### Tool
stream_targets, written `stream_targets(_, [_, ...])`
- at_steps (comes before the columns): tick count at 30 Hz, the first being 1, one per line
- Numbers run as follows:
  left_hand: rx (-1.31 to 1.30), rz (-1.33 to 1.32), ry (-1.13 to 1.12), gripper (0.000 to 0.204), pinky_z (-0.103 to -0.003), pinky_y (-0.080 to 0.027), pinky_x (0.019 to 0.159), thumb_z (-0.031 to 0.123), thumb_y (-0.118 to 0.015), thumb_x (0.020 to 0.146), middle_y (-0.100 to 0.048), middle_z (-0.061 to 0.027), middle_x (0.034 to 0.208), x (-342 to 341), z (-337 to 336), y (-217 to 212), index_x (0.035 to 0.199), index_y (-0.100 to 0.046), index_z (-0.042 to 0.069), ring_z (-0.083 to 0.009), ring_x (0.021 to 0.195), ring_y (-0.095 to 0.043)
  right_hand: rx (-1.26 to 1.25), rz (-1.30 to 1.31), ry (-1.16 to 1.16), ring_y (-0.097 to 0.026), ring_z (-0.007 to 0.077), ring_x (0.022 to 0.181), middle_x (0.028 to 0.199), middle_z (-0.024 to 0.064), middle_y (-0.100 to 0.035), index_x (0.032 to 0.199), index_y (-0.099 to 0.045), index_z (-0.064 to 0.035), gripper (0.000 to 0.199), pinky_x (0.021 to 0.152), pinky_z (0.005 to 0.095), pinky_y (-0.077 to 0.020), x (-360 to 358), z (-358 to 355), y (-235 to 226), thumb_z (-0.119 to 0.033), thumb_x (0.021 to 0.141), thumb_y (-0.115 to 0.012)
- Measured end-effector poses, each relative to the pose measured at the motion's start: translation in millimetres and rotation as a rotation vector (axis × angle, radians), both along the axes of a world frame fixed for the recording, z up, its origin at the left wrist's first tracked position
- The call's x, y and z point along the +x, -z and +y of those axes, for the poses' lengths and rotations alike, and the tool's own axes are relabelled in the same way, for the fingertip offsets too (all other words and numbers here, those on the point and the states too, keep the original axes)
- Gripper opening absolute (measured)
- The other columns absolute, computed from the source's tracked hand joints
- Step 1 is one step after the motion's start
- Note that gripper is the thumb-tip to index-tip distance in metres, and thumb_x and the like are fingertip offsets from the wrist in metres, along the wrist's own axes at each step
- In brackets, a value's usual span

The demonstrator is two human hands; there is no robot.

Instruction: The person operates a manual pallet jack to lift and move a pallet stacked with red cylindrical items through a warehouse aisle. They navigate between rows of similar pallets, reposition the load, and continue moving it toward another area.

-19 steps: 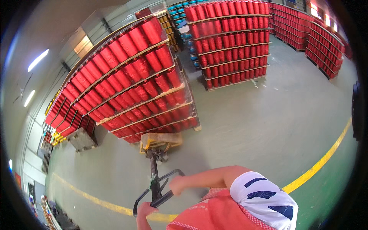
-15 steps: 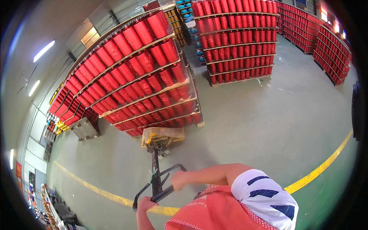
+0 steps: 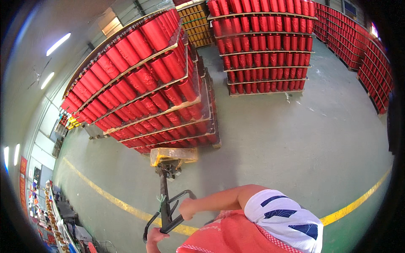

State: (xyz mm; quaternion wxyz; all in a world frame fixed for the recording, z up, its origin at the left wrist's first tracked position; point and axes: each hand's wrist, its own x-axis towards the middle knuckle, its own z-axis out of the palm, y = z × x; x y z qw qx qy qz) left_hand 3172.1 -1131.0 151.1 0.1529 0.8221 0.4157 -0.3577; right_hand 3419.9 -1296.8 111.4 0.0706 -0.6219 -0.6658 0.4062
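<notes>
Both of my hands are closed round the black handle [image 3: 172, 223] of a yellow pallet jack [image 3: 173, 155]. My left hand [image 3: 157, 235] grips the lower left end of the bar. Higher up on the right side, my right hand [image 3: 187, 208] is wrapped over it. A green tie is knotted on the dark shaft [image 3: 164, 185]. Beyond the jack's worn yellow body stands a tall load of red cylinders [image 3: 139, 80], layered on thin boards. The jack's forks are hidden under that load.
Another layered stack of red cylinders [image 3: 263, 50] stands ahead to the right, with more red stacks [image 3: 350, 40] along the far right. Gold cylinders [image 3: 195, 25] are stacked behind. A yellow line [image 3: 105, 195] crosses the grey floor. A cluttered bench [image 3: 59, 219] runs along the left.
The load and pallet jack have shifted slightly left and turned in view, while the stack ahead looks nearer the loaded one. Blue items behind are now hidden. Both hands keep their grip.
</notes>
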Motion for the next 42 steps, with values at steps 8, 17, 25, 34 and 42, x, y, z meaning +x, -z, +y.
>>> stream_targets(8, [0.025, -0.038, 0.024, 0.050, -0.039, -0.054, 0.077, 0.046, -0.079, 0.054, -0.072, -0.0123, 0.086, 5.0, -4.8, 5.7, 0.094, -0.076, 0.015, -0.0288, 0.085, -0.069, -0.005, 0.011, -0.003, -0.068, 0.0265, 0.066, 0.067, 0.0085, -0.068, 0.072, -0.072, -0.0071, 0.017, 0.059, 0.0403, -0.0521, 19.7, -9.9, -10.1, -0.020, 0.063, -0.067])
stream_targets(17, [0.028, -0.003, -0.005, 0.051, -0.041, -0.054, 0.079, 0.049, -0.072, 0.054, -0.073, -0.0096, 0.091, 25.8, -61.7, -7.1, 0.094, -0.075, 0.018, -0.0292, 0.089, -0.069, -0.023, -0.095, 0.017, -0.066, 0.0292, 0.064, 0.066, 0.0117, -0.066, 0.074, -0.072, -0.0065, 0.019, 0.058, 0.0420, -0.0512, 21.4, -44.1, -4.9, -0.020, 0.061, -0.066])
stream_targets(25, [0.078, -0.038, -0.070, 0.048, -0.037, -0.054, 0.075, 0.048, -0.077, 0.054, -0.073, -0.0077, 0.081, -14.7, -101.9, 44.7, 0.090, -0.075, 0.016, -0.0253, 0.081, -0.071, 0.049, -0.074, -0.012, -0.068, 0.0287, 0.070, 0.069, 0.0114, -0.068, 0.074, -0.073, -0.0070, 0.019, 0.061, 0.0407, -0.0529, 3.6, -83.9, 27.4, -0.017, 0.059, -0.065])
stream_targets(34, [0.029, -0.107, -0.248, 0.036, -0.033, -0.052, 0.060, 0.039, -0.079, 0.055, -0.065, -0.0045, 0.059, 50.9, -173.8, 27.1, 0.074, -0.074, 0.009, -0.0179, 0.058, -0.066, 0.014, 0.015, -0.063, -0.069, 0.0279, 0.073, 0.072, 0.0127, -0.070, 0.071, -0.072, -0.0051, 0.020, 0.063, 0.0400, -0.0534, 75.5, -125.1, 25.9, -0.016, 0.054, -0.069])
stream_targets(42, [0.063, -0.042, -0.196, 0.040, -0.033, -0.052, 0.063, 0.043, -0.079, 0.055, -0.067, -0.0041, 0.064, 67.0, -177.6, 26.9, 0.080, -0.074, 0.011, -0.0186, 0.063, -0.068, -0.006, 0.012, -0.072, -0.069, 0.0262, 0.077, 0.076, 0.0112, -0.071, 0.079, -0.074, -0.0052, 0.026, 0.068, 0.0392, -0.0539, 100.5, -138.5, 10.3, -0.019, 0.057, -0.073])
